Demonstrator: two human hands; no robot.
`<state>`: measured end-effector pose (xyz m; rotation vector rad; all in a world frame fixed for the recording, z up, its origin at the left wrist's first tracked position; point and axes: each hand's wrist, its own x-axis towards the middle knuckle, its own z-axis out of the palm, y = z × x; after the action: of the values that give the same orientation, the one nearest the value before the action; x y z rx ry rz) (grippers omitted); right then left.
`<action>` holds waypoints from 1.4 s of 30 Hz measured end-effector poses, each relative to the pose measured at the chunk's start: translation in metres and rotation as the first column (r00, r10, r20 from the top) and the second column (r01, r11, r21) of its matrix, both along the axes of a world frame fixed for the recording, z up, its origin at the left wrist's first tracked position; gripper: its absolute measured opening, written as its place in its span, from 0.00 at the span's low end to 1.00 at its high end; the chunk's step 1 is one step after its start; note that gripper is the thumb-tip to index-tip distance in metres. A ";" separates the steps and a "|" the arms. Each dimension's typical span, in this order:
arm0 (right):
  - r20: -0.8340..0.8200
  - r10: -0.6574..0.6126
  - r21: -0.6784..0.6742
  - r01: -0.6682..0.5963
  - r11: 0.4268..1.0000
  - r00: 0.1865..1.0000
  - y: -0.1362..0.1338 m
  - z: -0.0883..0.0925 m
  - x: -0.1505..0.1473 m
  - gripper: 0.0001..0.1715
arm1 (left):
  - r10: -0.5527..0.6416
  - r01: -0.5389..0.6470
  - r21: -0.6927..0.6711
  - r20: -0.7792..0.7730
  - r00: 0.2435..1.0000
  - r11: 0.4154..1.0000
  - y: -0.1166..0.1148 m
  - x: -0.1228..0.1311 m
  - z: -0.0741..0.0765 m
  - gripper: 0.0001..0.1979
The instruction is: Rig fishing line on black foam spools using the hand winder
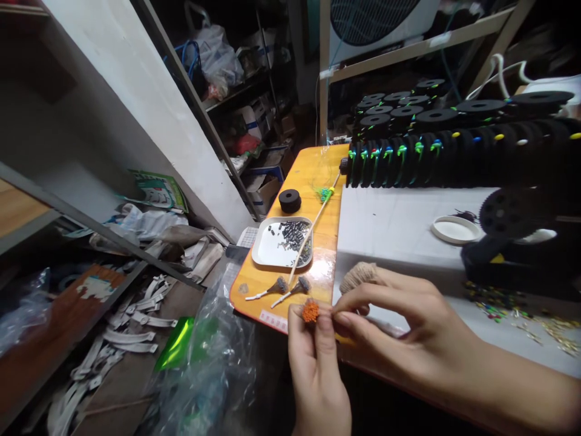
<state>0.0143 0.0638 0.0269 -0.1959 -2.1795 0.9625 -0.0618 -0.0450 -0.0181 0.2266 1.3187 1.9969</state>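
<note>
My left hand [320,363] is closed at the table's front edge. Between its thumb and fingers is a small orange bundle [310,311] with a dotted, beady top. My right hand [403,315] is right beside it, thumb and forefinger pinched together; whatever is between these fingertips is too small to make out. Behind the right fingers shows a beige, ridged wrapped piece [358,276], partly hidden by the hand. Just past the left hand, two dark-headed bundles with white stems [278,286] lie on the yellow board [324,242].
A white tray [261,257] holds small dark pieces, with a thin stick [313,227] resting across it. A black foam spool [290,200] stands behind. On the right, a rack of black foam spools [408,160] with green lines overhangs the table. Small coloured pieces [494,303] lie scattered.
</note>
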 end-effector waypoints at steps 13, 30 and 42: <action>0.091 0.041 0.159 -0.055 0.986 0.995 0.015 -0.012 0.011 0.07 | -0.220 0.170 0.298 0.143 0.965 0.939 -0.015 -0.018 0.007 0.10; 0.056 0.080 0.050 -0.083 0.995 0.995 0.005 -0.015 0.014 0.10 | -0.238 0.164 0.306 0.221 0.946 0.938 -0.014 -0.012 0.008 0.09; 0.052 0.012 0.496 -0.037 0.867 0.999 -0.006 -0.013 0.010 0.08 | 0.011 -0.126 0.405 0.275 0.962 0.905 -0.005 0.010 0.001 0.10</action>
<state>0.0247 0.0576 0.0138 0.0582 -2.3979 0.3796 -0.0522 -0.0497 -0.0172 0.1031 0.7267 2.2659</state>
